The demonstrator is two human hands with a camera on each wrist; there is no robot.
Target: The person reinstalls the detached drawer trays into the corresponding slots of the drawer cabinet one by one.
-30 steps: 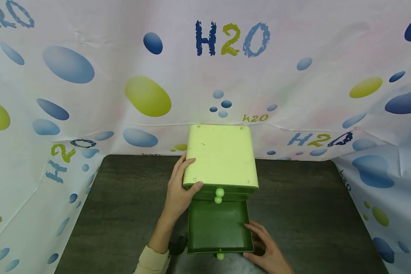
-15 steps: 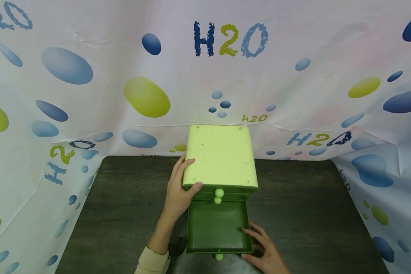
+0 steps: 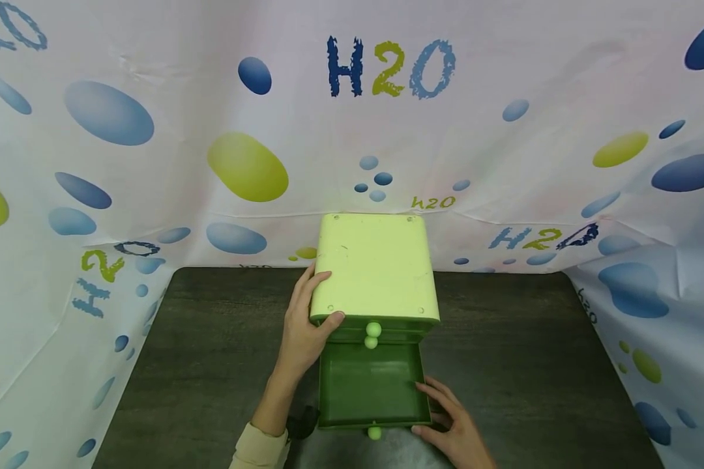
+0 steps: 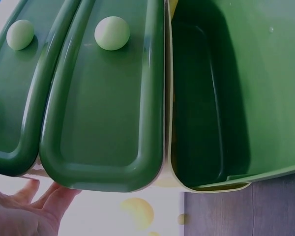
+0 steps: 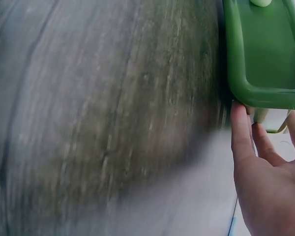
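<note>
Fingers first: our left hand (image 3: 302,332) curls its fingers over the top left edge of the small plastic drawer chest (image 3: 375,267), thumb hooked on the front corner, so it grips the chest; our right hand (image 3: 450,426) lies with relaxed, nearly straight fingers against the right front corner of the pulled-out bottom drawer (image 3: 371,384), touching it rather than pinching it, and the right wrist view shows those fingers (image 5: 241,132) just under the drawer's rounded rim. We find the chest standing upright at about twelve o'clock from us, toward the back of the dark wood-grain table (image 3: 534,352), with its open drawer reaching out toward six o'clock and holding nothing that we can see. We judge the chest to be light, hollow moulded plastic: stiff enough to keep its shape, smooth and a little slippery, and likely to slide on the tabletop unless steadied from the top. The drawer's best holds look to be its pale round knob (image 3: 375,432) at the front or its two side rims. Its lime-green top is flat with softened corners; the dark green drawer fronts (image 4: 103,98) are glossy trays with rounded lips, each bearing a pale ball knob (image 4: 111,33). Around us hangs a white cloth backdrop (image 3: 152,130) printed with blue and yellow-green bubbles.
</note>
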